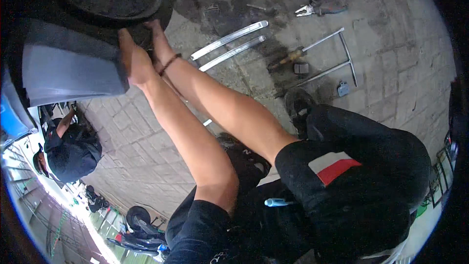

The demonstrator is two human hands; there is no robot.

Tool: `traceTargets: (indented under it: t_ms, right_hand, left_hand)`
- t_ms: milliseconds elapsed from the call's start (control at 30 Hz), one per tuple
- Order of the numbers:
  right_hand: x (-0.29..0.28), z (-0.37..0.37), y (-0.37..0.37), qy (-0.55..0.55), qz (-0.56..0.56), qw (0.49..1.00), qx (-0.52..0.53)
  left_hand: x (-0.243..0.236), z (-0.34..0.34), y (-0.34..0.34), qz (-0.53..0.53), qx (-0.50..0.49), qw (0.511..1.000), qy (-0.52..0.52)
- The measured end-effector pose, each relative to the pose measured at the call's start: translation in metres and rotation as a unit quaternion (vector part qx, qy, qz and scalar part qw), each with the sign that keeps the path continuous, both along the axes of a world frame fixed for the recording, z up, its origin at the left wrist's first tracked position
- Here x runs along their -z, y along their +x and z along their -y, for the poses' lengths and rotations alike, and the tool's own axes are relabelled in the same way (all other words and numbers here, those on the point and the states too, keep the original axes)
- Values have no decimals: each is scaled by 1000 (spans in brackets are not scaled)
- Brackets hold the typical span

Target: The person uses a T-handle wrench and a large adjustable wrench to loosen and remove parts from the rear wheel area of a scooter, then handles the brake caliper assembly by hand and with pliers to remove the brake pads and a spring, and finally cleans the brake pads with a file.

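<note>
Both my arms stretch to the upper left, toward a black tyre (110, 15). My left hand (134, 61) is at the tyre's lower edge, next to a grey plastic panel (73, 71). Close beside it, my right hand (160, 41) also reaches up to the tyre, with a dark beaded bracelet on its wrist. The fingers of both hands run into dark shadow and blur, so their grip does not show clearly.
On the paved floor lie two silver tyre levers (229, 40), pliers (320, 8), a T-shaped metal wrench (345, 49), a small brake pad (343, 88) and several loose bolts. Another person (73, 149) crouches at the left. A motorcycle (139, 239) stands behind at lower left.
</note>
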State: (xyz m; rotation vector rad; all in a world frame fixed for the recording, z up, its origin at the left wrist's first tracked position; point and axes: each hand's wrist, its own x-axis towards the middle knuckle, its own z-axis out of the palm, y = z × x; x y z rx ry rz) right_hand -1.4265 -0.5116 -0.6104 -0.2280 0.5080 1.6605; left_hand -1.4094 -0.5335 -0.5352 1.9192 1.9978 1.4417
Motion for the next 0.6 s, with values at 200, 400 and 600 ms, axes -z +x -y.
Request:
traceTargets:
  t_ms: [200, 400, 600]
  right_hand:
    - [2, 14, 49, 78, -115, 987, -80]
    - [-32, 13, 27, 74, -72, 995, -14]
    - [-39, 16, 0, -36, -12, 998, -45]
  left_hand:
    - [-13, 17, 13, 116, 49, 989, 77]
    - [21, 4, -45, -150, -109, 982, 35]
    - [12, -9, -43, 15, 23, 1000, 6]
